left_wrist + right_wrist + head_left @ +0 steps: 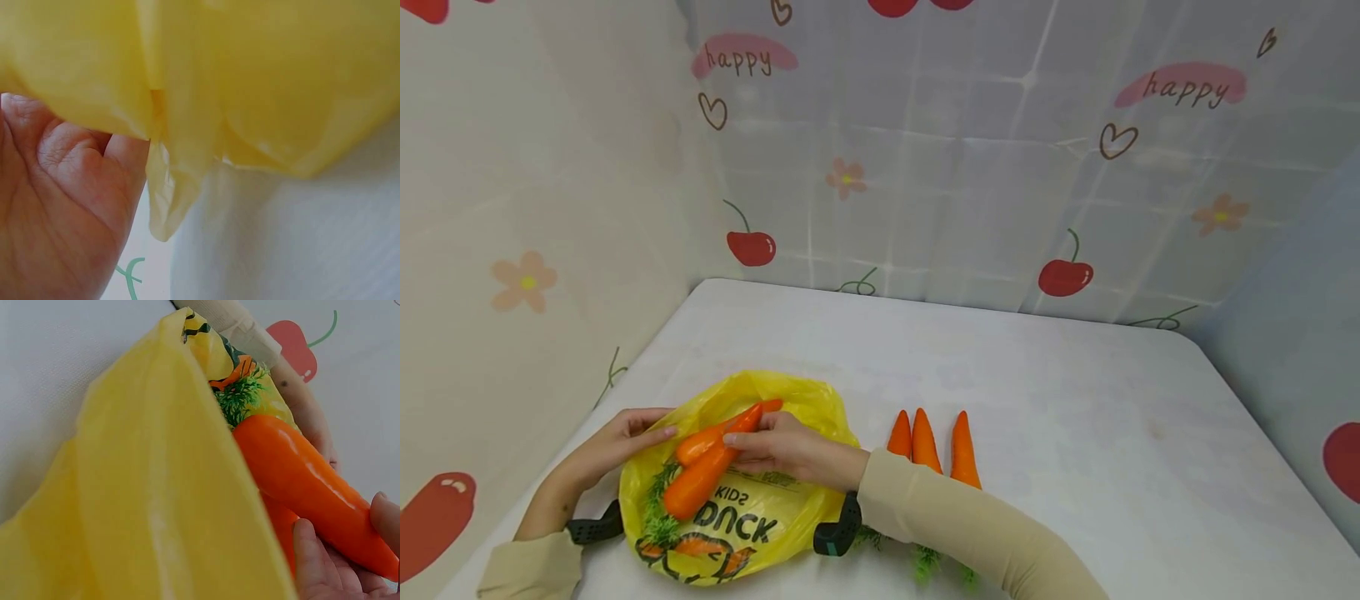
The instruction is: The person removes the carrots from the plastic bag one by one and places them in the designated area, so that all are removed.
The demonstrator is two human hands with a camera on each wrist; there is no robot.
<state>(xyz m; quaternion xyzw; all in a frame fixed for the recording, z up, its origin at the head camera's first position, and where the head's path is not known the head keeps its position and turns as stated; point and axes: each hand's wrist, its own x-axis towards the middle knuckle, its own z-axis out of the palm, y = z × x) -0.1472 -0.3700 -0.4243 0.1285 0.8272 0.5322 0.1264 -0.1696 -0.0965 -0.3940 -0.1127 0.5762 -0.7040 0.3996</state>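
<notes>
A yellow plastic bag (790,387) with a duck print lies on the white table, its mouth spread wide. My left hand (613,446) grips its left rim, with the thumb over the edge; the left wrist view shows that hand beside the hanging yellow plastic (269,75). Over the bag's opening, my right hand (782,448) holds an orange carrot (700,483) between thumb and fingers, its thick end pointing toward me. Beneath it is another carrot (695,446), partly covered. Green carrot leaves (661,525) show at the bag's left side. In the right wrist view the held carrot (306,475) is close up.
Three more carrots, a left one (899,433), a middle one (924,442) and a right one (964,450), lie on the table right of the bag, partly behind my right sleeve (962,517). A printed curtain (925,183) hangs behind the table (1075,400).
</notes>
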